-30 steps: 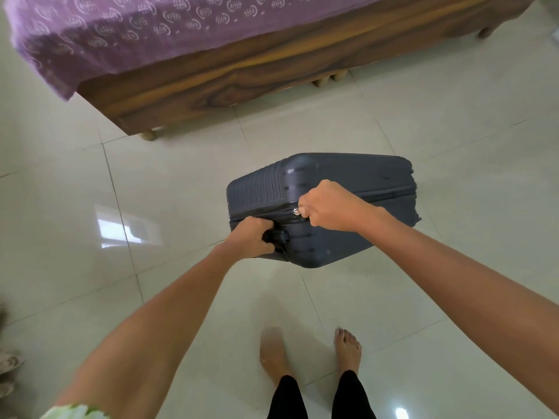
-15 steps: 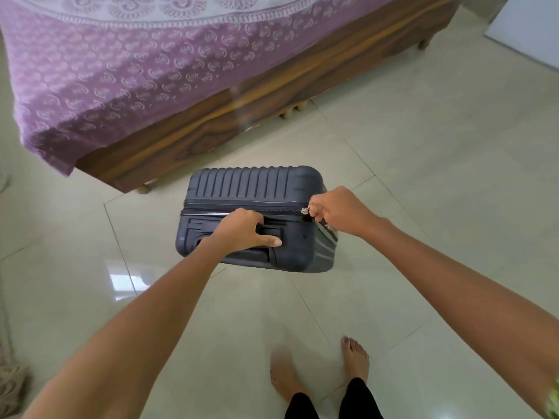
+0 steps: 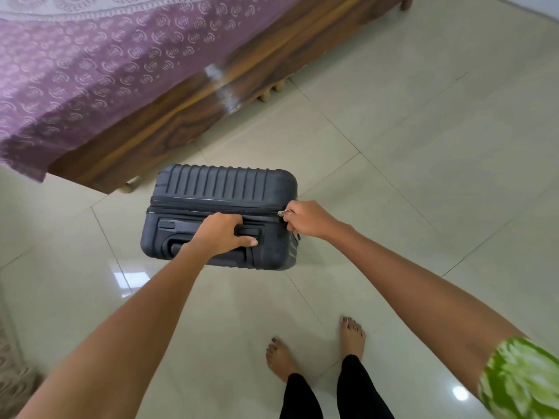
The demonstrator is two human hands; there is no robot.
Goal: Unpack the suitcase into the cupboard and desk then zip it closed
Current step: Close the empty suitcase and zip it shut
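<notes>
From the head camera, both arms reach forward and down to a dark grey hard-shell suitcase (image 3: 220, 213) standing upright on the pale tiled floor (image 3: 393, 152), just in front of the corner of a wooden bed (image 3: 181, 116) draped in a purple patterned bedspread (image 3: 75, 71).

The left hand (image 3: 220, 234) lies over the top of the case with its fingers curled round the carry handle (image 3: 248, 229), thumb stretched along the handle's near side, wrist nearly straight. The right hand (image 3: 308, 220) sits at the case's right top corner, knuckles up, thumb and forefinger pinching the small metal zipper pull (image 3: 284, 212); its other fingers are folded in. The zipper line runs dark and closed across the top from the left edge to that pull. The right forearm comes in from the lower right, where a green printed sleeve (image 3: 520, 379) shows. Two bare feet (image 3: 352, 334) stand on the tiles near the case, below black trouser legs.

Compared with half a second ago, the case stands in much the same pose, the left hand keeps its grip on the handle, and the right hand with the pull has travelled a little farther right, now at the very corner. A second ago the case was tilted and turned, its broad side facing right.
</notes>
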